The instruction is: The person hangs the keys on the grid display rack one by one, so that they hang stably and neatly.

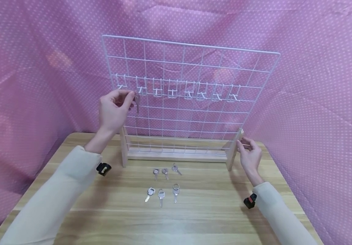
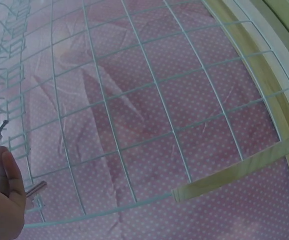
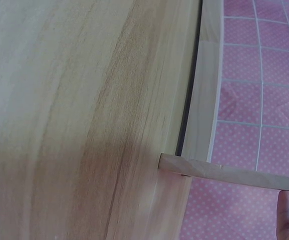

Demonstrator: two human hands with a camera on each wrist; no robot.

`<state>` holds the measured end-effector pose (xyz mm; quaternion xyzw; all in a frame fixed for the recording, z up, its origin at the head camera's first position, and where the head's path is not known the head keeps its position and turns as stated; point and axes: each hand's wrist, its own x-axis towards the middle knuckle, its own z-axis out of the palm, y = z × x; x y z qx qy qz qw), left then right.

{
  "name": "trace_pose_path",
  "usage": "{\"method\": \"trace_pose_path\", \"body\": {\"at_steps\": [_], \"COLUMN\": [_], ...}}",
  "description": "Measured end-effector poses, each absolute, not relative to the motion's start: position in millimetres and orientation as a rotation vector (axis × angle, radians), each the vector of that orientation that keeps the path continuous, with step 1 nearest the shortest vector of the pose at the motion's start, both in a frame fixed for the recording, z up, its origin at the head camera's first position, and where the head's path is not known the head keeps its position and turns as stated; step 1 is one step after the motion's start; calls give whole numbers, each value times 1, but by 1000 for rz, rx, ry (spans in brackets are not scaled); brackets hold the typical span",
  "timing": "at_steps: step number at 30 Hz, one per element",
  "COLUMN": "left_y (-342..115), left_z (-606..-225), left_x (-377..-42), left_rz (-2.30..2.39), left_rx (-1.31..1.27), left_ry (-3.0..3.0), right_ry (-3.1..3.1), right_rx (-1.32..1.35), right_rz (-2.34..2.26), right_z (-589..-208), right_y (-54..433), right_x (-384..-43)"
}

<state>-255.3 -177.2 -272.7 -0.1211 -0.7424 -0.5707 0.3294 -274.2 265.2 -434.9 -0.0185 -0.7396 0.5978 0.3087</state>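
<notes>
Pinching key (image 1: 138, 104): left | touching wooden post (image 1: 234, 153): right | hands (image 1: 113, 109) (image 1: 251, 156) apart

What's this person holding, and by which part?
The left hand pinches a key by its upper end; head or ring, I cannot tell. The right hand touches a wooden post.

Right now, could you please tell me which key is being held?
The key pinched in the left hand, by the hooks; six other keys lie on the table.
</notes>
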Motion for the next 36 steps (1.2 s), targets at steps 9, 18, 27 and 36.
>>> {"method": "trace_pose_path", "body": {"at_steps": [9, 18, 27, 36], "left_y": [-171, -169, -168, -167], "left_z": [-271, -269, -273, -281], "left_x": [-252, -249, -255, -262], "left_rz": [-1509, -1525, -1478, -1541], "left_rx": [-315, -324, -274, -247], "left_ry": [-1871, -1834, -1882, -1889], "right_ry": [-1940, -1934, -1946, -1960], "right_rx": [-45, -30, -38, -64], "right_rz": [1576, 1559, 1553, 1543], "right_z": [-458, -460, -460, -459], "right_y": [280, 280, 280, 280], "right_x": [-295, -296, -296, -294]}}
